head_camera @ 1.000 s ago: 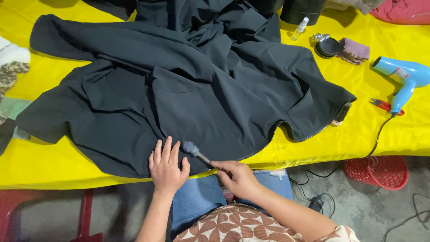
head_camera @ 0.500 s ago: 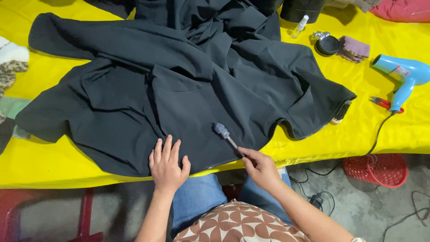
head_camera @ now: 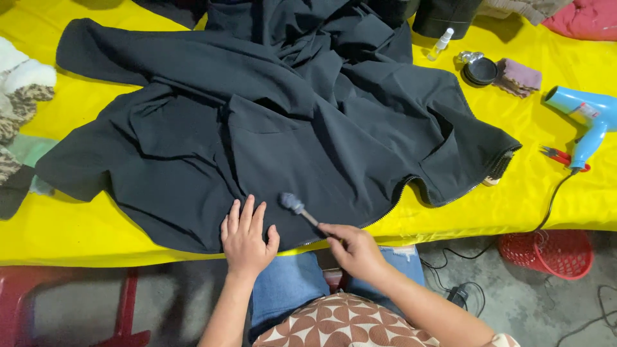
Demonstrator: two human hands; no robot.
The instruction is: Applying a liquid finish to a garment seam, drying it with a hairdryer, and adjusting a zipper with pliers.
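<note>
Black jacket [head_camera: 270, 128] was spread out over most of the yellow bench [head_camera: 77, 231], its hem reaching right to the near edge. Left hand [head_camera: 247, 238] was laid flat and open on the hem, fingers spread. Right hand [head_camera: 353, 247] was closed around the handle of a small brush [head_camera: 292, 204], bristles touching the fabric just beside the left fingers. Free bench room was only seen on the right, near the blue hairdryer [head_camera: 588, 119].

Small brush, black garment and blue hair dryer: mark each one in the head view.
small brush [head_camera: 292, 204], head view, on its bristle head.
black garment [head_camera: 270, 128], head view, on its middle.
blue hair dryer [head_camera: 588, 115], head view, on its body.
</note>
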